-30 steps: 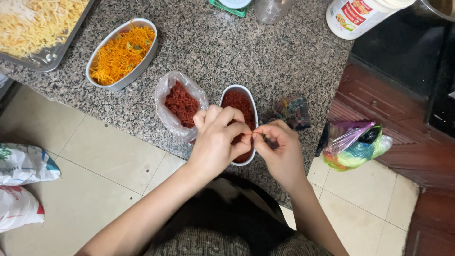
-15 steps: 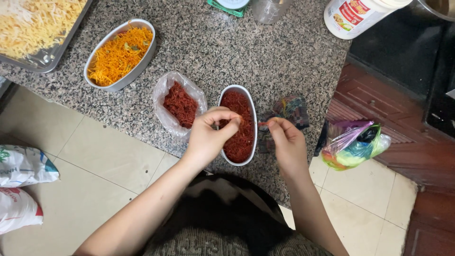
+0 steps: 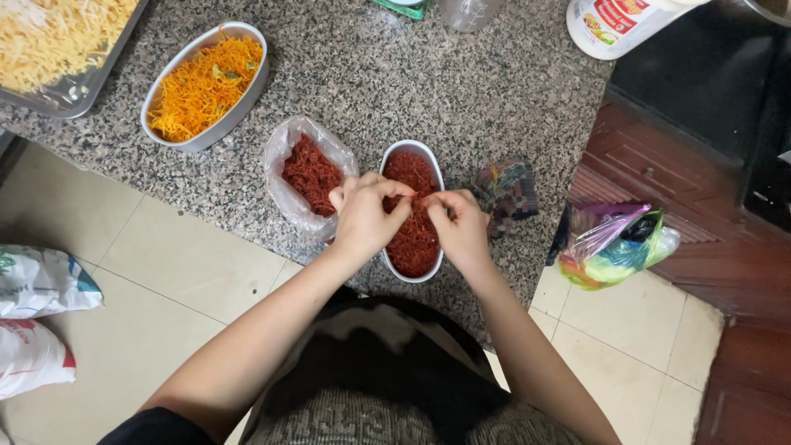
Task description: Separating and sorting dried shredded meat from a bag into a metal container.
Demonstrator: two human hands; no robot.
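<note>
— Where are the hands?

— Both at the middle of the frame, over the oval tin (image 3: pixel 414 247) of red shreds (image 3: pixel 412 235). The left hand (image 3: pixel 364 216) and the right hand (image 3: pixel 461 227) meet fingertip to fingertip above the tin, each grip pinched on a bit of the shreds between them.

— And the tin itself?

— It stands on the speckled tabletop (image 3: pixel 412 91), near its lower edge, just in front of the person. Just left of it — touching or nearly so, I cannot tell — sits a clear bag (image 3: pixel 305 177) holding more red shreds; the left hand's knuckles are right beside its rim.

— What else is on the tabletop?

— A second oval tin (image 3: pixel 204 86) of orange shreds at upper left, well apart from the hands. A metal tray (image 3: pixel 62 95) of pale yellow shreds in the top left corner. A crumpled checked cloth (image 3: pixel 507 191) just right of the right hand. A white tub (image 3: pixel 626 25) at the top right edge.

— And off the tabletop?

— A bright plastic bag (image 3: pixel 614 247) lies on the floor at right; two white sacks (image 3: pixel 37 321) at the left edge.
</note>
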